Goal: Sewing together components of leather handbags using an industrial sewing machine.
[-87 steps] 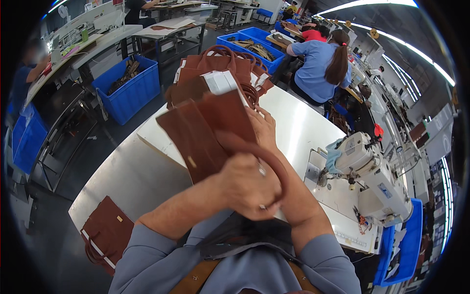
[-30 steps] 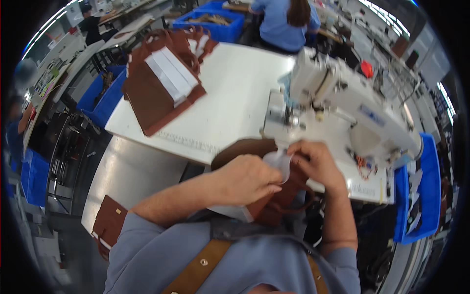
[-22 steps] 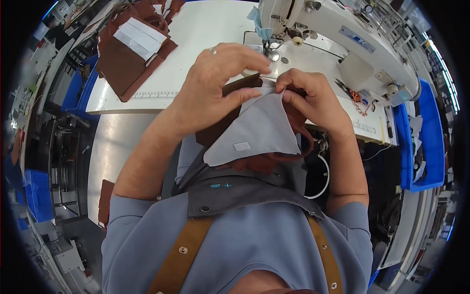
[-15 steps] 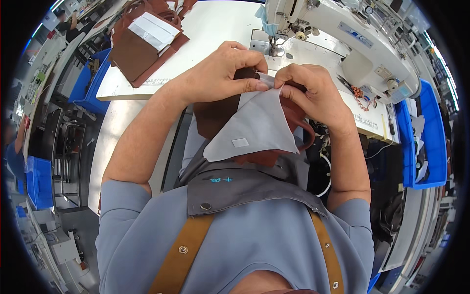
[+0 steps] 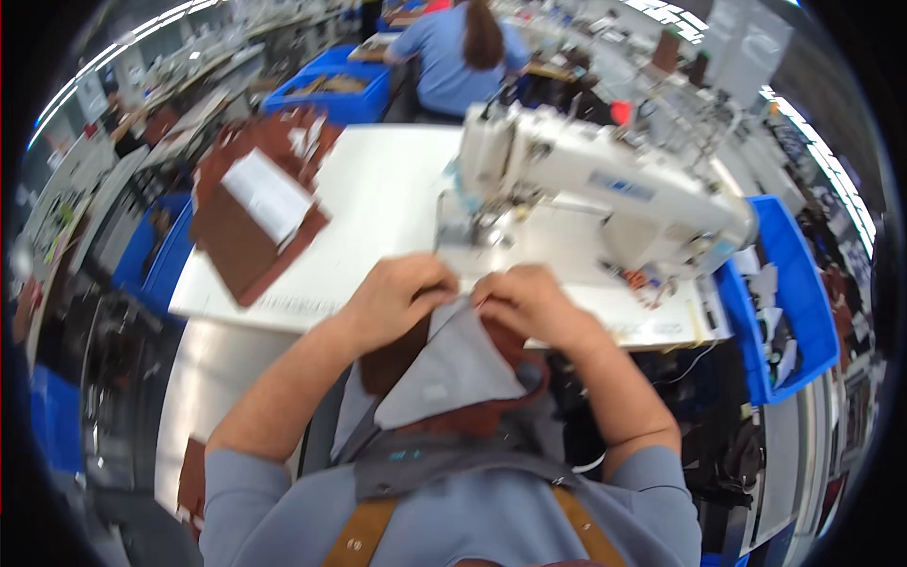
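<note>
My left hand (image 5: 402, 298) and my right hand (image 5: 531, 304) are close together at the table's near edge, fingers closed. Between them they pinch the top edge of a brown bag piece with a grey lining (image 5: 452, 369). The lining hangs down toward my lap as a broad flap with a small pale patch. Dark brown material shows by my left hand and reddish brown by my right. The picture is blurred, and my fingers cover the pinched edge. Just beyond my hands stands a white sewing machine (image 5: 605, 180), its needle area apart from the bag piece.
On the white table (image 5: 378, 180), a stack of brown bag pieces (image 5: 231, 241) with white paper (image 5: 267, 196) lies at the left. Orange threads (image 5: 647, 283) lie under the machine arm. A blue bin (image 5: 817, 326) stands at the right. A person in blue (image 5: 439, 57) sits beyond the table.
The view has tilted up, bringing the person and the room beyond into sight. My hands appear lower in the picture, still pinching the bag piece's edge, and closer together.
</note>
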Available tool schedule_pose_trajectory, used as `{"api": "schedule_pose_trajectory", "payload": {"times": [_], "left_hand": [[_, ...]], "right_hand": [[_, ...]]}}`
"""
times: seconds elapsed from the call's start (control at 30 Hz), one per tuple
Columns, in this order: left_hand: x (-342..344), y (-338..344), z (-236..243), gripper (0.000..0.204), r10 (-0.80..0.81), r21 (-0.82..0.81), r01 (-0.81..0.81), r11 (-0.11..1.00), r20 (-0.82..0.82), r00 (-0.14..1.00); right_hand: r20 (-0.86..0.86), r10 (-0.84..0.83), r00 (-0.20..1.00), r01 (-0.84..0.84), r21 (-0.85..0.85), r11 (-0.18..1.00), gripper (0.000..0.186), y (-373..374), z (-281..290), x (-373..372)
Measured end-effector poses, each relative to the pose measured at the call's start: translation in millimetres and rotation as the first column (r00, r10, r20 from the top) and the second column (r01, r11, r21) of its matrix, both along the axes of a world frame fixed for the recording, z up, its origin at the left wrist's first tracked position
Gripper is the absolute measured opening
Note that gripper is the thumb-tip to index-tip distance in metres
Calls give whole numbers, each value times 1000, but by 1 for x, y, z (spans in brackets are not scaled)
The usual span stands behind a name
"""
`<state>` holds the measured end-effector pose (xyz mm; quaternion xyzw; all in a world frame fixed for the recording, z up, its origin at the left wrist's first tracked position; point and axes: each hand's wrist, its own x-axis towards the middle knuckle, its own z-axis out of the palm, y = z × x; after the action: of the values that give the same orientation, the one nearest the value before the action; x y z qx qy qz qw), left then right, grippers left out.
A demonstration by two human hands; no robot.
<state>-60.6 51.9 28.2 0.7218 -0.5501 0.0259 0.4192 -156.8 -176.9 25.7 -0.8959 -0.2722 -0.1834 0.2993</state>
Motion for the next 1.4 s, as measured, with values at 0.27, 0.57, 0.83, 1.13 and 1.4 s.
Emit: {"api": "schedule_pose_trajectory", "payload": {"times": [0.27,0.57,0.83,1.13,1.4], "left_hand": [[12,3,-21,12,-50,-7,50,999,-3,999],[28,-4,-16,18,-74,2,76,997,-173,982],[29,9,-21,18,-21,4,23,1000,-225,974],[14,11,-8,24,197,245,-99,964,-416,888],[5,17,-1,24,153,174,-69,982,-532,833]], "right_hand": [[42,-153,987,107,533,839,14,-46,57,-12],[72,-175,982,166,118,979,12,5,34,22],[-178,-142,974,159,88,983,14,28,1,23],[-414,-111,903,247,292,924,18,24,-7,4],[-404,-70,912,250,413,876,11,30,7,-4]]}}
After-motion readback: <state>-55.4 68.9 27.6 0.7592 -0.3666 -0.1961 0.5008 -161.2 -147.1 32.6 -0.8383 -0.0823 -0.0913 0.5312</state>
